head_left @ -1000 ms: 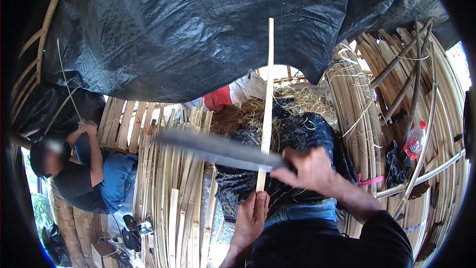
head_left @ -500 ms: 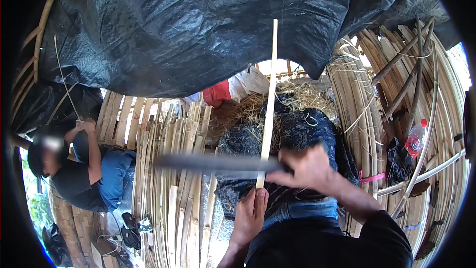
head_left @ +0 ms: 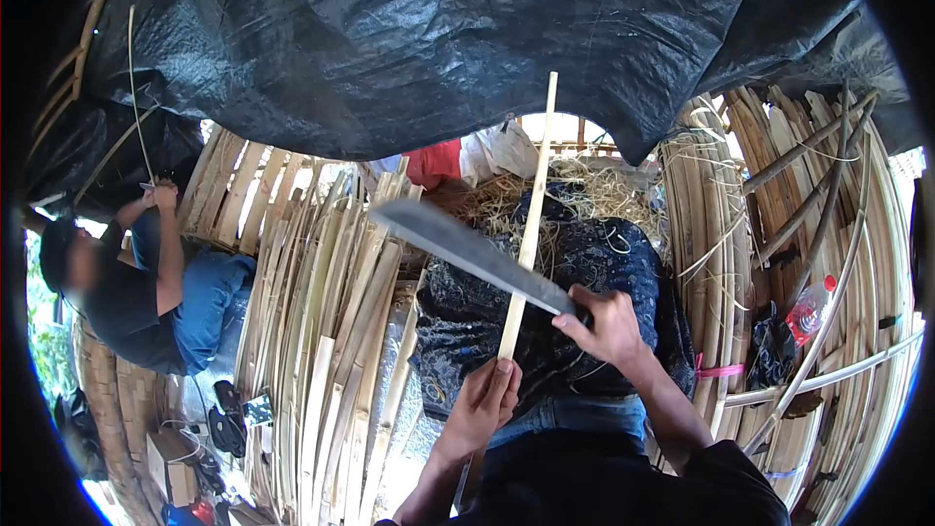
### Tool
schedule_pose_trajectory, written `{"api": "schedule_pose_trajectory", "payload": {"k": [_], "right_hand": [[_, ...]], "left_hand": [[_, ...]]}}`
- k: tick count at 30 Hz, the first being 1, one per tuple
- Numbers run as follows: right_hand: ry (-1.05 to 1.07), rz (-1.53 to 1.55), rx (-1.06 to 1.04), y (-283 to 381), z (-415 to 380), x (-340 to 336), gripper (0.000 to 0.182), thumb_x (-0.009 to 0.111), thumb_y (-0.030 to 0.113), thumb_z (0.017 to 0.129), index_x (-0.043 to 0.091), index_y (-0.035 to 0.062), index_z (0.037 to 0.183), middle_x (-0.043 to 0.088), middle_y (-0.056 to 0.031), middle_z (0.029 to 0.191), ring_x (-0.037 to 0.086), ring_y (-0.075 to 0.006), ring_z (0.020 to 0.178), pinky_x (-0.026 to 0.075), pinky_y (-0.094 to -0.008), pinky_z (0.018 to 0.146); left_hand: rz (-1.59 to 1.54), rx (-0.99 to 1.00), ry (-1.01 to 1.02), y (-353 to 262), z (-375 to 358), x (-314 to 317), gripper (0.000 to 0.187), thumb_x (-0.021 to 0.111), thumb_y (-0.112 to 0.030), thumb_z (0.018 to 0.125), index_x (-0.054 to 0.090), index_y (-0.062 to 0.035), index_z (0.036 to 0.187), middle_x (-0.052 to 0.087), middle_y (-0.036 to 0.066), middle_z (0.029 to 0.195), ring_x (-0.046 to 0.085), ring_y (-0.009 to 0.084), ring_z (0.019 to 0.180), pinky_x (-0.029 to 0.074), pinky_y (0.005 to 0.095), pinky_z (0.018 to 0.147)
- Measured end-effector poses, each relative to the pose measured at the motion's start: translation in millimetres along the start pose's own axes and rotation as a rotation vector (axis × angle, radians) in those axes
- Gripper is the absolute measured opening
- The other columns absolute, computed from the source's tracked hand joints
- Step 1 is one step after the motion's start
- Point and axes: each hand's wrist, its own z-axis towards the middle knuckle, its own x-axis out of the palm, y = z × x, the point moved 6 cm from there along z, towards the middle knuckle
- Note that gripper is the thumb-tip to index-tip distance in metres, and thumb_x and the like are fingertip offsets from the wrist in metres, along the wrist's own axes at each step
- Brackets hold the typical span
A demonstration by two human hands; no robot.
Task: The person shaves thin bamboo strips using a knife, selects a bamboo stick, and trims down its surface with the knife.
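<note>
left hand (head_left: 484,397) gripping a pale wooden strip (head_left: 537,205), right hand (head_left: 606,324) clenching a long blade (head_left: 467,251) lying across it

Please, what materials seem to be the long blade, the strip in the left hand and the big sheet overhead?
Blade: probably steel, dull grey with a paler edge.
Strip: bamboo or wood, pale and apparently unpainted.
Sheet: likely black plastic, wrinkled and glossy; coated fabric is possible.

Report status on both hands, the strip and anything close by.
Left hand: gripping pale strip, near end. Right hand: holding long blade, crossing strip. Dark cloth beneath; nothing visibly blocking.
</note>
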Motion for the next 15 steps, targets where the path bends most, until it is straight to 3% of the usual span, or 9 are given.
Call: {"api": "schedule_pose_trajectory", "payload": {"k": [4,5,7,9,11,13,15], "right_hand": [[-0.007,-0.238,-0.267,21.9,0.9,-6.6,0.055,0.071,0.061,0.081,0.068,0.0065,0.083,0.066,-0.0043,0.063,0.063,-0.0232,0.046,0.047,-0.0353,0.044],[-0.017,-0.244,-0.265,15.8,9.1,-15.4,0.055,0.071,0.061,0.081,0.068,0.0065,0.083,0.066,-0.0043,0.063,0.063,-0.0232,0.046,0.047,-0.0353,0.044],[-0.098,-0.524,-0.378,-0.4,33.7,-44.1,0.053,0.068,0.061,0.083,0.068,0.0084,0.078,0.064,-0.0039,0.060,0.057,-0.0207,0.041,0.044,-0.0346,0.042],[-0.428,-0.777,-0.279,-92.5,57.6,-55.1,0.057,0.061,0.061,0.090,0.065,0.0075,0.072,0.059,-0.0025,0.054,0.050,-0.0177,0.038,0.039,-0.0335,0.038],[-0.462,-0.125,0.445,-143.6,79.4,-105.6,0.062,0.052,0.061,0.096,0.065,0.0056,0.071,0.050,-0.0002,0.049,0.045,-0.0134,0.037,0.034,-0.0316,0.034],[-0.663,0.086,0.629,-179.8,66.7,-120.3,0.066,0.045,0.063,0.098,0.060,0.0062,0.068,0.043,0.0036,0.048,0.042,-0.0082,0.037,0.032,-0.0291,0.032],[-0.740,0.449,0.685,-189.0,43.0,-113.7,0.057,0.045,0.061,0.099,0.049,0.0104,0.074,0.042,0.0028,0.051,0.037,-0.0080,0.036,0.029,-0.0251,0.032]], "left_hand": [[0.096,0.037,-0.063,0.9,-3.7,-11.8,0.033,0.041,-0.030,0.109,0.050,-0.0070,0.087,0.037,-0.006,0.063,0.030,0.0013,0.050,0.021,0.0205,0.045],[0.103,0.041,-0.055,16.0,-7.6,-16.9,0.033,0.041,-0.030,0.109,0.050,-0.0070,0.087,0.037,-0.006,0.063,0.030,0.0013,0.050,0.021,0.0205,0.045],[0.547,0.546,-0.236,17.0,-22.5,-26.9,0.034,0.042,-0.031,0.109,0.054,-0.0051,0.091,0.043,-0.004,0.064,0.034,0.0032,0.051,0.025,0.0201,0.047],[0.368,-0.026,-0.059,13.1,-54.4,-25.3,0.037,0.040,-0.033,0.109,0.057,-0.0032,0.094,0.047,-0.002,0.064,0.038,0.0048,0.053,0.028,0.0196,0.050],[0.264,0.043,-0.055,37.8,-75.2,-34.4,0.039,0.044,-0.037,0.107,0.058,-0.0048,0.089,0.046,-0.002,0.060,0.039,0.0073,0.050,0.030,0.0239,0.048],[0.154,0.127,-0.068,32.7,-81.5,-38.4,0.041,0.049,-0.040,0.105,0.059,-0.0063,0.085,0.045,-0.002,0.056,0.039,0.0098,0.047,0.033,0.0282,0.046],[0.090,-0.203,-0.121,33.1,-83.2,-38.1,0.042,0.040,-0.038,0.108,0.051,-0.0074,0.081,0.044,-0.002,0.063,0.040,0.0055,0.053,0.031,0.0227,0.048]]}}
